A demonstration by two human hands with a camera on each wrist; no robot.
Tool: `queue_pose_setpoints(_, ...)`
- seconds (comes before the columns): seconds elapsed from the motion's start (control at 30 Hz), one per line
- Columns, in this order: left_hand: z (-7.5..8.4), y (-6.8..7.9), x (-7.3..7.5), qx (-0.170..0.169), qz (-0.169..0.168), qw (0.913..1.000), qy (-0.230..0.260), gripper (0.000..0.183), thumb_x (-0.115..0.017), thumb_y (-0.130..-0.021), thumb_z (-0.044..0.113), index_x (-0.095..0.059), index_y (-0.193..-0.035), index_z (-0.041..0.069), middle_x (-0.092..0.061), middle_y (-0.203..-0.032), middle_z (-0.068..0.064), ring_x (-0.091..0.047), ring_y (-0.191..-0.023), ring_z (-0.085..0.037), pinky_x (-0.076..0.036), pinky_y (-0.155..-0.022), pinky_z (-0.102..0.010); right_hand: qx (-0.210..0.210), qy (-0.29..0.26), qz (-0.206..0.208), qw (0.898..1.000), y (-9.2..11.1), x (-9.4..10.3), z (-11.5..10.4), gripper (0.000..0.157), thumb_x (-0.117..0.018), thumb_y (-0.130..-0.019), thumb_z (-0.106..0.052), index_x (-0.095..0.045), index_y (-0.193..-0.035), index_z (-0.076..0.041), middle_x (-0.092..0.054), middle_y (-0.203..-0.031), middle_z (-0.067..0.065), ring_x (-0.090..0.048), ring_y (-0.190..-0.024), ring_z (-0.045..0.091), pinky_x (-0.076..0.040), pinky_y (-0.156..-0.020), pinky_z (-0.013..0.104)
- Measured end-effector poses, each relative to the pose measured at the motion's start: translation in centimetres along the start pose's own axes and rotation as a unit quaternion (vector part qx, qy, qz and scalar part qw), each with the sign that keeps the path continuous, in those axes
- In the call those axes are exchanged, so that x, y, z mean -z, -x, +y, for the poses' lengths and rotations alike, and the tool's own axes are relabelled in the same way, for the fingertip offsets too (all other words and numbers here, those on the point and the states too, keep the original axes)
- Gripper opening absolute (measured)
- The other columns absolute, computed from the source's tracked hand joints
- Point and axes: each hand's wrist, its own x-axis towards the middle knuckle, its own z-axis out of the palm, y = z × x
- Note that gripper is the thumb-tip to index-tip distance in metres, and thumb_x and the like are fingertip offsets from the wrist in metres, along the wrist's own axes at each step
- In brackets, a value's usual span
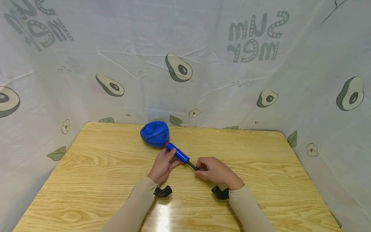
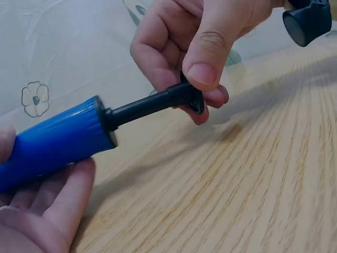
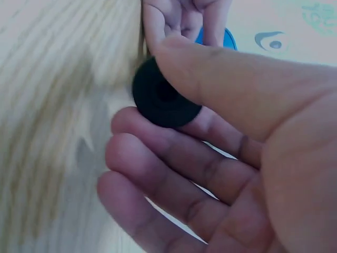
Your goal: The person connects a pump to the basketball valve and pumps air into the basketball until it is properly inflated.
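Clearly, left hand point(image 1: 163, 165) grips a blue, red-tipped pump point(image 1: 179, 154); right hand point(image 1: 216, 170) pinches its black handle point(image 3: 158, 108).

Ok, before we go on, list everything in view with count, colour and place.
Ball: 1, blue with black lines, dented, towards the table's far edge, left of centre
Pump: 1, blue barrel, red tip at the ball, in the left hand
Pump rod: 1, black, out of the barrel's near end
Pump handle: 1, black, in the right hand
Table: 1, light wood, beneath
Printed sheeting: count unclear, whitish, around the table
Wrist devices: 2, black, one per wrist
Sleeves: 2, beige, on forearms
Hands: 2, bare, on the pump
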Motion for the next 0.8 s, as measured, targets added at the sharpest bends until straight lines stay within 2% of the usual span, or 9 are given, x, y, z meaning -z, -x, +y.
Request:
queue_pose_setpoints(0.13, -0.1, 0.0, 0.2, -0.002, -0.018, 0.9998, -0.006, 0.041, -0.041, -0.114, 0.013, -0.033, -0.148, -0.008, -0.06, -0.124, -0.017, -0.067, -0.111, -0.021, -0.056, -0.1, -0.04, -0.002, -0.001, 0.025, 1.0, -0.3, -0.6, -0.4, 0.008, -0.073, -0.099, -0.023, -0.068, -0.098, -0.018, -0.066, -0.084, -0.012, -0.06, -0.073, 0.005, -0.052, -0.067, 0.027)
queue_pose_setpoints(0.37, -0.4, 0.1, 0.1, -0.015, -0.027, 0.999, -0.034, 0.043, -0.04, -0.114, 0.014, -0.031, -0.15, -0.008, -0.058, -0.127, -0.02, -0.067, -0.112, -0.021, -0.057, -0.1, -0.038, -0.008, 0.023, 0.062, 0.998, -0.5, -1.2, -0.7, 0.011, -0.076, -0.097, -0.026, -0.068, -0.097, -0.018, -0.066, -0.083, -0.012, -0.06, -0.072, 0.003, -0.052, -0.066, 0.027)
queue_pose_setpoints(0.57, -0.5, 0.0, 0.6, -0.012, -0.06, 0.9978, -0.024, 0.046, -0.041, -0.114, 0.017, -0.029, -0.148, -0.012, -0.057, -0.124, -0.016, -0.066, -0.111, -0.02, -0.056, -0.1, -0.037, -0.014, 0.029, 0.05, 0.998, -0.3, -1.0, -0.5, 0.01, -0.074, -0.098, -0.026, -0.067, -0.096, -0.019, -0.064, -0.079, -0.013, -0.059, -0.069, 0.004, -0.051, -0.063, 0.026)
queue_pose_setpoints(0.7, -0.5, -0.1, 0.8, -0.007, -0.066, 0.9977, -0.012, 0.05, -0.043, -0.113, 0.019, -0.028, -0.147, -0.014, -0.057, -0.124, -0.014, -0.066, -0.111, -0.019, -0.057, -0.099, -0.037, -0.008, 0.027, 0.034, 0.999, 0.0, -0.7, -0.3, 0.013, -0.074, -0.098, -0.025, -0.064, -0.092, -0.019, -0.063, -0.077, -0.013, -0.058, -0.066, 0.005, -0.05, -0.059, 0.026)
queue_pose_setpoints(0.8, -0.5, 0.0, 0.8, 0.0, -0.063, 0.998, -0.005, 0.051, -0.044, -0.113, 0.019, -0.027, -0.15, -0.013, -0.054, -0.129, -0.017, -0.065, -0.112, -0.019, -0.057, -0.1, -0.038, -0.017, 0.024, 0.013, 0.999, 0.3, -0.5, -0.1, 0.015, -0.074, -0.097, -0.025, -0.062, -0.09, -0.019, -0.063, -0.075, -0.012, -0.056, -0.063, 0.005, -0.048, -0.058, 0.025)
